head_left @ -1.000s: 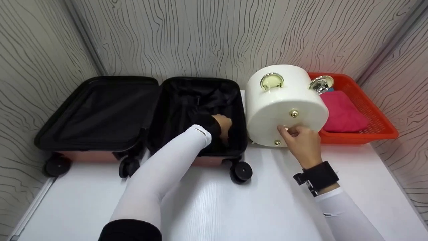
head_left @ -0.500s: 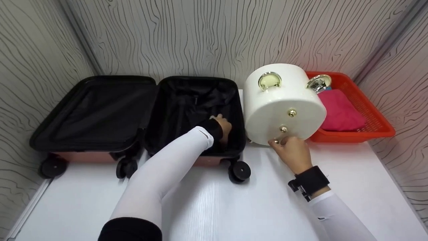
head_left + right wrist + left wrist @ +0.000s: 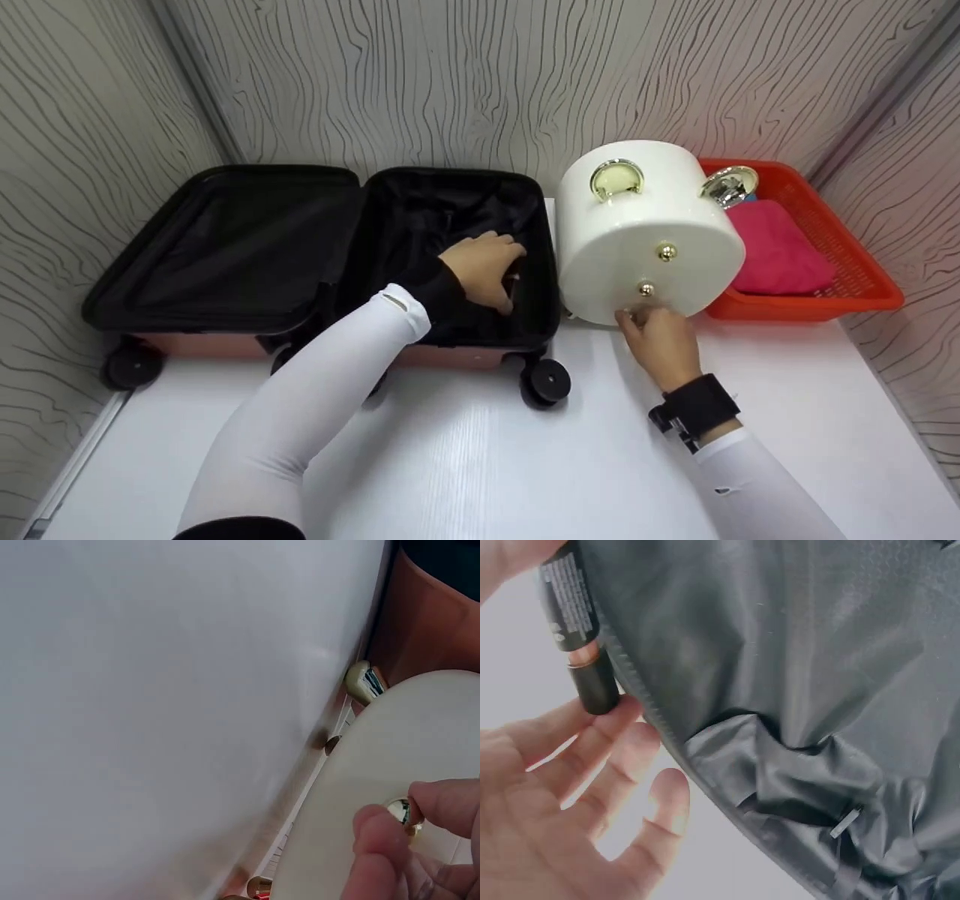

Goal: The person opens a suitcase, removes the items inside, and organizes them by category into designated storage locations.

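Observation:
My left hand (image 3: pixel 480 270) is inside the right half of an open suitcase (image 3: pixel 547 300) with a black lining. In the left wrist view, it holds a slim black tube with a copper band, like a lipstick (image 3: pixel 571 604), upright between thumb and fingertips, beside the suitcase's zipped edge. My right hand (image 3: pixel 664 349) is at the lower front of a white rounded cosmetics box (image 3: pixel 607 277) with gold ear-like discs. Its thumb and finger pinch the lowest gold knob (image 3: pixel 400 811), as the right wrist view shows. Two other knobs (image 3: pixel 666 251) show above it.
The suitcase's other half (image 3: pixel 217 262) lies open at the left, on black wheels. A red basket (image 3: pixel 862 289) with a folded pink cloth (image 3: pixel 780 255) stands right of the box. All rest on a white tabletop (image 3: pixel 480 465) against patterned walls.
My right hand has slid from the middle knob down to the lowest one. My left hand has turned and lifted slightly, and its fingers now show spread inside the suitcase.

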A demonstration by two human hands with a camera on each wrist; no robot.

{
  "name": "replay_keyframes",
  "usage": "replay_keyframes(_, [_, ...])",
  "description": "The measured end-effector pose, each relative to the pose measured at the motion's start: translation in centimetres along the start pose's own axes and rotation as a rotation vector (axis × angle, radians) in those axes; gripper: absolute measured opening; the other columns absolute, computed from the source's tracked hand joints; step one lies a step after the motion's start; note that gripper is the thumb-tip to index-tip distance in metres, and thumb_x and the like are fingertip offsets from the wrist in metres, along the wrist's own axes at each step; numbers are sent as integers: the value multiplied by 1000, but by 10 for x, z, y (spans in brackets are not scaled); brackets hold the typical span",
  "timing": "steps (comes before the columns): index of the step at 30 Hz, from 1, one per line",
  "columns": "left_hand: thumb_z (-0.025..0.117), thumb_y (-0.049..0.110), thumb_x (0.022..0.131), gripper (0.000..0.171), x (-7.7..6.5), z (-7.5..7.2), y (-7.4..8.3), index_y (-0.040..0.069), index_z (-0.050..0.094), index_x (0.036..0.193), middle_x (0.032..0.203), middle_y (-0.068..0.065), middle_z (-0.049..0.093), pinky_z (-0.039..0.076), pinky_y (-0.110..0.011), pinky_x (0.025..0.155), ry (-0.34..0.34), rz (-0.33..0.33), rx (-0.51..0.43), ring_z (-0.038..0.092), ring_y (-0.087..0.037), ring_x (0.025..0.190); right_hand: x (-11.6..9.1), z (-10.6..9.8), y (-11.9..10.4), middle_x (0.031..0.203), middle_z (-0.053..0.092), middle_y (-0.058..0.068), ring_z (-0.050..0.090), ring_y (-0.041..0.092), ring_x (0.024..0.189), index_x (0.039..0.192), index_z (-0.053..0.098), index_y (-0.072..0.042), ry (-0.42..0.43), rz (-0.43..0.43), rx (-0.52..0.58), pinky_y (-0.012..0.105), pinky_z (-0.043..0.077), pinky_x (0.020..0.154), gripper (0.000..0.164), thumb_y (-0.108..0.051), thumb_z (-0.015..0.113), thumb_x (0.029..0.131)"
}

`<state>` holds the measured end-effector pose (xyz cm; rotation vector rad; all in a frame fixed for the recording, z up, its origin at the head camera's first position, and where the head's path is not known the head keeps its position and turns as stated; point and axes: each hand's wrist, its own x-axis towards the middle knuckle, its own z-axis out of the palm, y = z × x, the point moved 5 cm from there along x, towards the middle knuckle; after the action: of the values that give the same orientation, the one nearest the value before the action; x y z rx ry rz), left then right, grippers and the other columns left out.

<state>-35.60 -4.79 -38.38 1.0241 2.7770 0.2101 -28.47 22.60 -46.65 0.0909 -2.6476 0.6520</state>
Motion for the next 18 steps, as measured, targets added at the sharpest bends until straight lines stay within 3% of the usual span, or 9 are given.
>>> replay_keyframes(4, [89, 44, 85, 90, -16, -2, 2, 12, 52, 160, 156, -9, 58, 47, -52, 119, 20, 50, -6, 54, -32, 141, -5, -2, -1, 52, 50, 0, 49, 21, 52, 60, 63, -8, -5, 8, -7, 34, 34, 52, 44, -18, 73, 102])
replay_keyframes(11, [75, 60, 92, 77, -29, 0, 1, 13, 60, 151, 140, -11, 62, 52, -49, 111, 67, 51, -46, 58, -30, 128, -21, -9, -2, 57, 65, 2, 55, 19, 56, 74, 78, -4, -22, 39, 6, 34, 41, 55, 31, -19, 74, 101])
replay_keyframes(18, [58, 71, 100, 74, -29, 2, 4, 11, 63, 144, 138, -13, 63, 54, -50, 108, 82, 5, -118, 60, -30, 129, -44, -16, -6, 64, 73, 5, 59, 18, 59, 76, 79, -5, -14, 39, 25, 36, 44, 58, 25, -17, 78, 98])
